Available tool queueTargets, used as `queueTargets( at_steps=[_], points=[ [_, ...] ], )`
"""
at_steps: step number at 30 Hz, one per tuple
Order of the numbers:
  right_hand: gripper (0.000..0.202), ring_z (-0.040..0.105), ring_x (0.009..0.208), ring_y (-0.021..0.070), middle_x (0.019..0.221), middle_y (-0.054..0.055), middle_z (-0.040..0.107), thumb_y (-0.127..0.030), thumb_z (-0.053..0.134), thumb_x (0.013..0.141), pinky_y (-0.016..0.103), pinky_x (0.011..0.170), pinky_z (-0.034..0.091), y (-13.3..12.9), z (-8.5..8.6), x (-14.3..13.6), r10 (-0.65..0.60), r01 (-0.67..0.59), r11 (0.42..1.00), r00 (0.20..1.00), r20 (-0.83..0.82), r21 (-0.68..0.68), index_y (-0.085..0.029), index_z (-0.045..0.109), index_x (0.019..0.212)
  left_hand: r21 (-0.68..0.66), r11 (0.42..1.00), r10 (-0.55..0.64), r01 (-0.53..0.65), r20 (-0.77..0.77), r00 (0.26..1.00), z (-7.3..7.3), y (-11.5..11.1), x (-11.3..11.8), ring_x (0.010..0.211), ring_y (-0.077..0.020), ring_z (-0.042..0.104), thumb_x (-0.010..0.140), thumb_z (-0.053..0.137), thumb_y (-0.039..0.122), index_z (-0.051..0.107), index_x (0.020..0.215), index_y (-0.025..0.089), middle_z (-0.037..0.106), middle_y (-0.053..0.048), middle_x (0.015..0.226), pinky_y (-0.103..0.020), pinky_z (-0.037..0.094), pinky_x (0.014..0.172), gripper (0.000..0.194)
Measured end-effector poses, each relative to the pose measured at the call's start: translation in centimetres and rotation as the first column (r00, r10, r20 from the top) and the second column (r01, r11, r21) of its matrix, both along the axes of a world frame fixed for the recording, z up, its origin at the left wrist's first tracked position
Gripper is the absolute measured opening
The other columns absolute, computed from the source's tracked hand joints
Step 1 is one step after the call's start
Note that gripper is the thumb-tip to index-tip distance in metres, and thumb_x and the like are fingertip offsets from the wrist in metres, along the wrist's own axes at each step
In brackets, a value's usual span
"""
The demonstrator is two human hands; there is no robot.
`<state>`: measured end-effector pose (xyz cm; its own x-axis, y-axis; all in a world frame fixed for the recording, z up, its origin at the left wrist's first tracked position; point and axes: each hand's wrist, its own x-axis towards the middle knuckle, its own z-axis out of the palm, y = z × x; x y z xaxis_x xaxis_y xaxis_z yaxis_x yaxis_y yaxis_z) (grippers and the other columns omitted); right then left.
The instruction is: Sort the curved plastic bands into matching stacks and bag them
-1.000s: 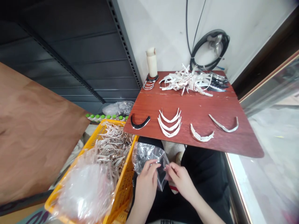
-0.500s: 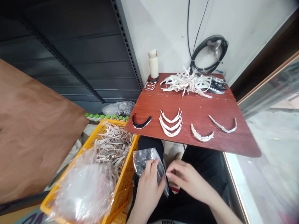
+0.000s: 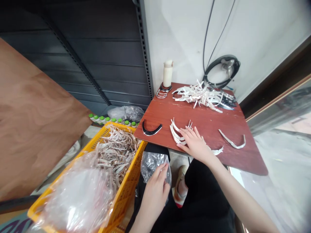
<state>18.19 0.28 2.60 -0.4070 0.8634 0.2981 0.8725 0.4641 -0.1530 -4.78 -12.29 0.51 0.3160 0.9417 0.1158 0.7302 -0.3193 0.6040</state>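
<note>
My left hand is closed on a clear plastic bag over my lap. Beyond it, my right hand lies over the front of the red-brown board, fingers stretched out across a group of curved white strips and partly covering them. Another curved white strip shows beside my right wrist, its left part hidden. To the left on the board rests a curved black strip; a curved silvery strip lies on the right.
The board also bears a heap of white strips, dark strips and a cream bottle. At left stands a yellow crate with wrapped strips and plastic bags. A coiled cable hangs on the wall.
My right hand has left the bag and reached forward onto the white strips. My left hand still holds the bag. The view has shifted slightly.
</note>
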Motion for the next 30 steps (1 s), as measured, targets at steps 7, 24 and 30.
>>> queueTargets(
  at_steps=[7, 24, 30],
  points=[
    [0.038, 0.059, 0.111, 0.0256, 0.112, 0.010, 0.067, -0.033, 0.049, 0.099, 0.056, 0.118, 0.025, -0.8, -1.0, -0.6, 0.045, -0.037, 0.996, 0.995, -0.092, 0.086, -0.018, 0.054, 0.133, 0.072, 0.995, 0.078, -0.075, -0.033, 0.996, 1.0, 0.9, -0.6, 0.124, -0.0223, 0.058, 0.085, 0.042, 0.005, 0.050, 0.138, 0.016, 0.058, -0.013, 0.134, -0.040, 0.050, 0.105, 0.055],
    [0.040, 0.056, 0.113, 0.0264, 0.112, 0.008, 0.068, -0.025, 0.051, 0.098, 0.056, 0.114, 0.031, -3.5, -2.3, -1.5, 0.049, -0.025, 0.981, 0.992, -0.119, 0.193, -0.021, 0.054, 0.138, 0.003, 0.986, 0.164, -0.164, -0.056, 0.985, 0.8, 3.7, 0.3, 0.113, -0.0251, 0.065, 0.087, 0.054, 0.017, 0.051, 0.133, 0.019, 0.056, -0.013, 0.133, -0.039, 0.057, 0.092, 0.046],
    [0.040, 0.058, 0.114, 0.0251, 0.114, 0.005, 0.070, -0.022, 0.053, 0.098, 0.050, 0.114, 0.033, -3.6, -2.8, -1.3, 0.096, -0.084, 0.970, 0.995, -0.042, 0.230, -0.024, 0.055, 0.137, -0.065, 0.982, 0.171, -0.180, -0.124, 0.978, 1.8, 4.4, 0.4, 0.095, -0.0213, 0.070, 0.086, 0.055, 0.017, 0.052, 0.132, 0.019, 0.055, -0.013, 0.135, -0.035, 0.057, 0.086, 0.046]
  ],
)
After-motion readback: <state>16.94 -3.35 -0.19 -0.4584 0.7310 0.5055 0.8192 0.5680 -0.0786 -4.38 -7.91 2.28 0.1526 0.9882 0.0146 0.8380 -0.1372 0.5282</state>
